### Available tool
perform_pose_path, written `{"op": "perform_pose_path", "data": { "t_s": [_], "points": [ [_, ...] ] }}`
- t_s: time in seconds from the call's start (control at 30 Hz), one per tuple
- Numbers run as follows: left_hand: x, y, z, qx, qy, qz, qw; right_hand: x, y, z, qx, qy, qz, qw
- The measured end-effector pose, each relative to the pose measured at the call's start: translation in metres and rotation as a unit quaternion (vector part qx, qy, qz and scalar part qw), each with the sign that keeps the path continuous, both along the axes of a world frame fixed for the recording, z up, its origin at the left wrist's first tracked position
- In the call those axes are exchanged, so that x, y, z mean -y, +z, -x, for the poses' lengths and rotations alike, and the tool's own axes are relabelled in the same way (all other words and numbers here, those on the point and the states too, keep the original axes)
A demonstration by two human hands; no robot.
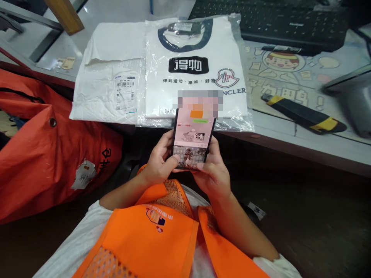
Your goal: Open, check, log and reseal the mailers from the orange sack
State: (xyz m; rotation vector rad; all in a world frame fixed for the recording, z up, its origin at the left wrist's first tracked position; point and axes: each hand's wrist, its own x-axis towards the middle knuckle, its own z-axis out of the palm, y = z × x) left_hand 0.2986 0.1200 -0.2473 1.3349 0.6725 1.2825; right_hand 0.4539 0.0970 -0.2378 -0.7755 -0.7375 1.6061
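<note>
Both hands hold a smartphone [191, 133] upright over the desk's front edge, its screen lit with a chat and an on-screen keyboard. My left hand [160, 160] wraps the phone's left side, thumb at the keyboard's lower left. My right hand [214, 172] grips the right side, its thumb at the lower right of the screen. Beyond the phone lies a folded white T-shirt [156, 90] with a dark collar, in a clear plastic bag printed with a black label. A white mailing bag [101, 85] with a shipping label lies left of it.
On the desk's right lie a black and yellow utility knife [304, 114] and a grey handheld device [355, 96], perhaps a scanner. A black keyboard [278, 23] sits at the back. A large red-orange sack [58, 143] stands at the left, against the desk.
</note>
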Motion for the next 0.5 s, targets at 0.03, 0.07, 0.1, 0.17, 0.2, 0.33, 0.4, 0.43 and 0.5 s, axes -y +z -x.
{"op": "perform_pose_path", "data": {
  "t_s": [0.03, 0.07, 0.1, 0.17, 0.2, 0.33, 0.4, 0.43, 0.5],
  "points": [
    [0.0002, 0.0002, 0.0, 0.002, 0.0, -0.001, 1.0, -0.0004, -0.0007, 0.0011, 0.014, -0.004, -0.011, 1.0],
    [0.0006, 0.0004, 0.0, 0.001, 0.001, -0.002, 1.0, -0.0009, -0.0016, 0.0022, 0.031, -0.012, -0.022, 0.999],
    [0.0009, 0.0008, 0.0, -0.002, 0.004, -0.003, 1.0, -0.0014, -0.0027, 0.0034, 0.049, -0.022, -0.032, 0.998],
    [0.0018, 0.0016, 0.0, -0.011, 0.011, -0.006, 1.0, -0.0027, -0.0052, 0.0058, 0.072, -0.05, -0.043, 0.995],
    [0.0022, 0.002, 0.0, -0.017, 0.013, -0.008, 1.0, -0.0035, -0.0065, 0.0069, 0.074, -0.065, -0.047, 0.994],
    [0.0034, 0.0013, -0.0015, -0.04, 0.027, -0.015, 0.999, -0.006, -0.0093, 0.0099, 0.062, -0.101, -0.052, 0.992],
    [0.0034, -0.0002, -0.0026, -0.046, 0.042, -0.024, 0.998, -0.0062, -0.0085, 0.0102, 0.052, -0.097, -0.052, 0.993],
    [0.0032, -0.001, -0.0031, -0.046, 0.047, -0.03, 0.997, -0.0058, -0.0077, 0.01, 0.045, -0.092, -0.051, 0.993],
    [0.0028, -0.0015, -0.0036, -0.041, 0.051, -0.039, 0.997, -0.0044, -0.0054, 0.0093, 0.039, -0.079, -0.039, 0.995]
  ]
}}
